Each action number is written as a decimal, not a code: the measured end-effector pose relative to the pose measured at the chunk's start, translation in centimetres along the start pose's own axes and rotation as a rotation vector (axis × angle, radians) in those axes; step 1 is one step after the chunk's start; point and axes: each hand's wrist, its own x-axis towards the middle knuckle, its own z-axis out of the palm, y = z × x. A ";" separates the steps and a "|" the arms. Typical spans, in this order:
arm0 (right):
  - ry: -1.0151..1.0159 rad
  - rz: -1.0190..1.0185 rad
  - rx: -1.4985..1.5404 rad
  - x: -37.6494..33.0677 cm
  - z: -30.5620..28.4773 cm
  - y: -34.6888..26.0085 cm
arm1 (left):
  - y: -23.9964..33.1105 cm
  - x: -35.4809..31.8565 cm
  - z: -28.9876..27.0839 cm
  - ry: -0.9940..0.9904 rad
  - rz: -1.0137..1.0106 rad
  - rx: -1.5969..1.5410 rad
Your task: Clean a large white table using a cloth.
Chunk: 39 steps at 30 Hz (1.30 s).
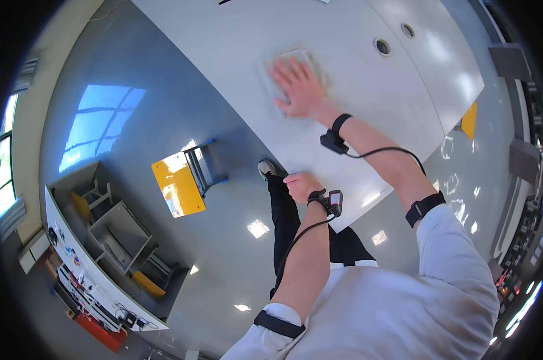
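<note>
You are leaning over a long pale grey table (367, 114), and your right hand (300, 89) is lying flat on a light-coloured cloth (289, 66) spread on the tabletop. The fingers are stretched out and spread apart, palm down, so the hand is open and pressing on the cloth rather than clutching it. The cloth is sitting well in from the table's near edge, toward the middle of the top, with its corners showing around your fingertips.

Your left hand (301, 186) is resting at the near edge of the table, just beside the corner. Its fingers are curled in toward the palm, closed into a loose fist; you cannot tell from here whether they are gripping the edge or only touching it.

Each wrist is wearing a black band with a small black device (333, 202) on it, and a thin black cable is running from each device up the forearm to another black band near the sleeve of your white shirt.

Two round holes (382, 46) are sitting in the tabletop beyond the cloth, well apart from your right hand. A yellow chair (178, 183) is standing on the shiny grey floor to your left, apart from the table
</note>
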 end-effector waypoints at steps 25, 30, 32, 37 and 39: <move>0.040 0.672 -0.015 -8.8 -0.5 -9.4 | 9.5 16.9 -5.6 -1.057 -0.031 -0.747; 0.112 0.613 0.152 1.4 1.4 -12.0 | 14.5 18.2 -5.6 -0.979 0.024 -0.552; 0.137 0.588 0.182 5.0 1.4 -11.5 | 16.2 18.9 -5.4 -0.938 -0.005 -0.588; 0.152 0.606 0.225 11.2 0.7 -5.2 | 22.3 22.6 -5.9 -0.926 0.063 -0.475; 0.190 0.685 0.153 12.1 0.1 -1.7 | 25.1 24.4 -6.6 -0.872 0.138 -0.415</move>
